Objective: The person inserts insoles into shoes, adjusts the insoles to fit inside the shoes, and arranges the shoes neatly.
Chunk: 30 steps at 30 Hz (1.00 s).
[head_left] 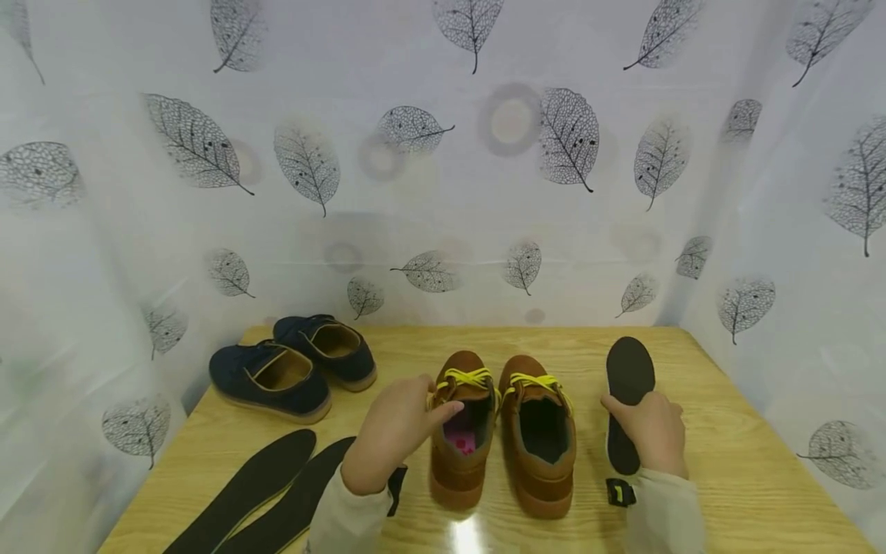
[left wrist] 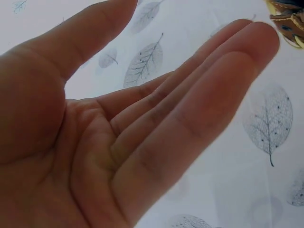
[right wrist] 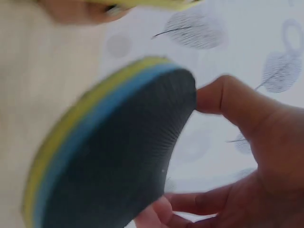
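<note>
Head view: right hand [head_left: 651,431] gripping dark insole [head_left: 628,377], left hand [head_left: 394,431] open-fingered at brown shoe [head_left: 462,431]; best held steady, insole fed toe-first.

A dark insole [head_left: 628,400] with yellow and blue edge layers lies under the right hand [head_left: 651,431], gripped, toe pointing away. Two brown shoes [head_left: 501,427] with yellow laces stand side by side between the hands, the left hand [head_left: 394,431] touching the nearer one's opening.

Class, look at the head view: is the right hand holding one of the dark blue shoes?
No: the right hand grips a black insole.
</note>
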Motion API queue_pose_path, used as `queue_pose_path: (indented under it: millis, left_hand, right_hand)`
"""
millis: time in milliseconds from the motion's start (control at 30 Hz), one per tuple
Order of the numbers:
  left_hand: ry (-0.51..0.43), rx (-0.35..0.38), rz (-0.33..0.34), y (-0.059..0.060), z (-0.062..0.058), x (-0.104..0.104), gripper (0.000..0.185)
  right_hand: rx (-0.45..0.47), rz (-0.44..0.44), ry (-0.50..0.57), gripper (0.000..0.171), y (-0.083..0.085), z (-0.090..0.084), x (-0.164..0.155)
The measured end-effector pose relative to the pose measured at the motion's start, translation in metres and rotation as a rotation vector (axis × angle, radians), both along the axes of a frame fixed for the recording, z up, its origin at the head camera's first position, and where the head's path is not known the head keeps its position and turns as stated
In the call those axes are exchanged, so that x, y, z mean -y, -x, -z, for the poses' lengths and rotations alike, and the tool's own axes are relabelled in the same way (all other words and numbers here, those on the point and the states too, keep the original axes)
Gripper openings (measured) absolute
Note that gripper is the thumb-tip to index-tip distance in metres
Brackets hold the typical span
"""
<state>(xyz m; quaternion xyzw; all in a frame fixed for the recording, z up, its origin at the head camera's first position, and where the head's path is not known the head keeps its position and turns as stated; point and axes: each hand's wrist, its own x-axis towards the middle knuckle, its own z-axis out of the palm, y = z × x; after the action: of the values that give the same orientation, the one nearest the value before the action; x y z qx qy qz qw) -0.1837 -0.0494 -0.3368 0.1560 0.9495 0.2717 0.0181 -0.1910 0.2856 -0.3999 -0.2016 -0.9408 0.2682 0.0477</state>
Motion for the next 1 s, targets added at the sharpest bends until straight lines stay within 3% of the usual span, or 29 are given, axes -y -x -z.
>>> queue_pose_path:
  millis: [133, 233, 367, 500, 600, 667, 733, 833, 1000]
  left_hand:
    - [0.002, -0.012, 0.04, 0.002, 0.0, 0.001, 0.045]
    - [0.01, -0.061, 0.095, 0.005, 0.001, 0.001, 0.034]
    - [0.012, -0.175, 0.2, 0.008, 0.004, -0.004, 0.026]
    - [-0.038, -0.382, 0.313, 0.009, 0.007, -0.014, 0.035]
    - [-0.035, -0.586, 0.37, 0.007, 0.01, -0.023, 0.049]
    - [0.026, -0.67, 0.38, 0.004, 0.011, -0.03, 0.062]
    - [0.124, -0.703, 0.383, 0.002, 0.015, -0.036, 0.077]
    - [0.261, -0.684, 0.382, 0.001, 0.021, -0.044, 0.095]
    - [0.368, -0.679, 0.359, 0.001, 0.028, -0.05, 0.099]
  right_hand:
    - [-0.009, -0.078, 0.02, 0.072, -0.005, -0.016, 0.01]
    - [-0.052, -0.168, -0.002, 0.078, -0.01, -0.027, 0.019]
    - [-0.23, -0.318, -0.067, 0.07, -0.017, -0.035, 0.031]
    - [-0.405, -0.475, -0.118, 0.066, -0.021, -0.042, 0.043]
    - [-0.448, -0.57, -0.174, 0.065, -0.023, -0.045, 0.051]
    - [-0.456, -0.609, -0.225, 0.064, -0.023, -0.047, 0.056]
    - [-0.46, -0.638, -0.266, 0.063, -0.024, -0.048, 0.06]
    - [-0.463, -0.678, -0.298, 0.063, -0.027, -0.049, 0.066]
    - [-0.478, -0.734, -0.327, 0.067, -0.033, -0.052, 0.075]
